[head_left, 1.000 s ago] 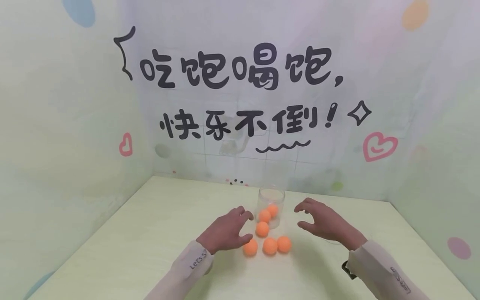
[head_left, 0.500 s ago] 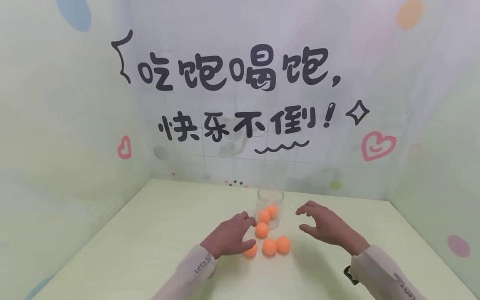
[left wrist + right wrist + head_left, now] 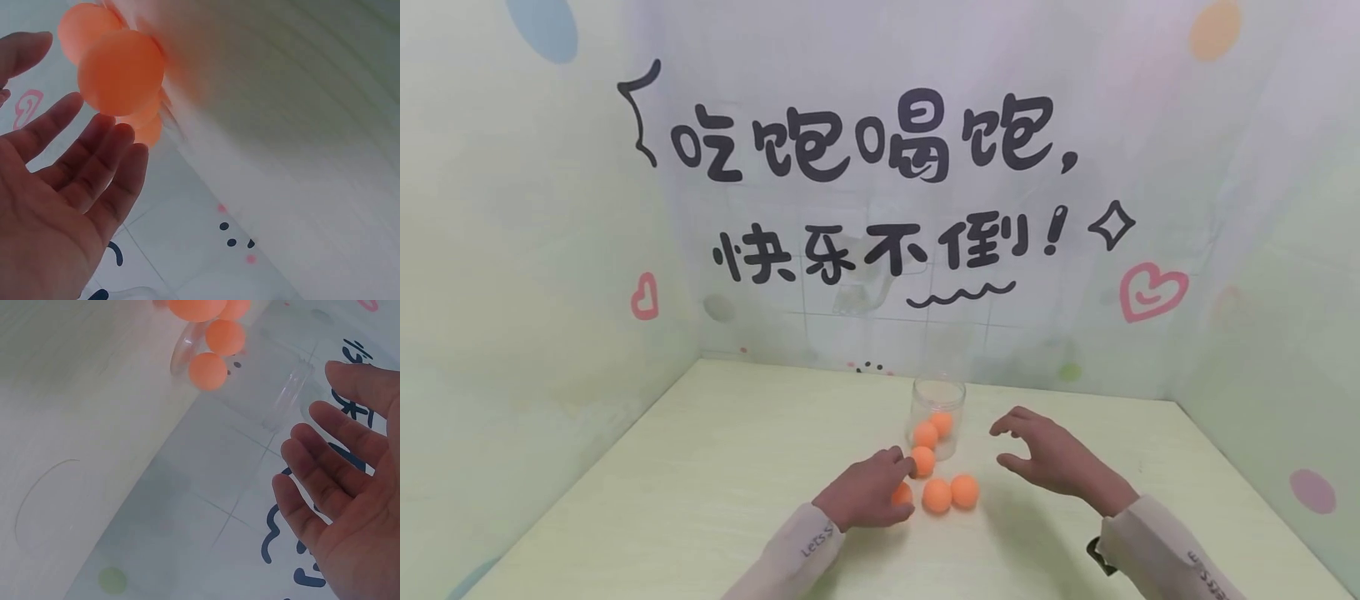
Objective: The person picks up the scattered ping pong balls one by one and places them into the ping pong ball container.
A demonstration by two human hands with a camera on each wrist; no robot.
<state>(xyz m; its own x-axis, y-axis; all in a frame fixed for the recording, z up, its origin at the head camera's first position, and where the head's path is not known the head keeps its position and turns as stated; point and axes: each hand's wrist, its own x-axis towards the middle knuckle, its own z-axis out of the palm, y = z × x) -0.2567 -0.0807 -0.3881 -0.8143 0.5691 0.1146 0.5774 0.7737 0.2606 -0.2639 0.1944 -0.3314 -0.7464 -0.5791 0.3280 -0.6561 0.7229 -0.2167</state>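
Observation:
An orange ping-pong ball [image 3: 900, 496] is partly hidden behind my left hand [image 3: 863, 490], whose thumb and fingers reach around it from above. In the left wrist view the fingers are spread and loosely bent beside a near ball [image 3: 120, 73], and the thumb stands apart from it. My right hand [image 3: 1051, 450] hovers to the right, fingers loosely curved, holding nothing. A clear jar [image 3: 939, 392] stands upright at the back with two orange balls [image 3: 941, 424] seen inside. Another ball [image 3: 922, 461] lies in front of it, and two balls [image 3: 937, 496] sit side by side nearer.
The pale tabletop [image 3: 700, 467] runs back to a printed wall [image 3: 820, 333] with black lettering. Side walls [image 3: 535, 333] close it in at left and right. In the right wrist view a faint thin curved line [image 3: 37, 487] shows on the table.
My left hand has moved down and slightly right, covering more of the leftmost ball. The right hand has barely moved; the view has shifted slightly.

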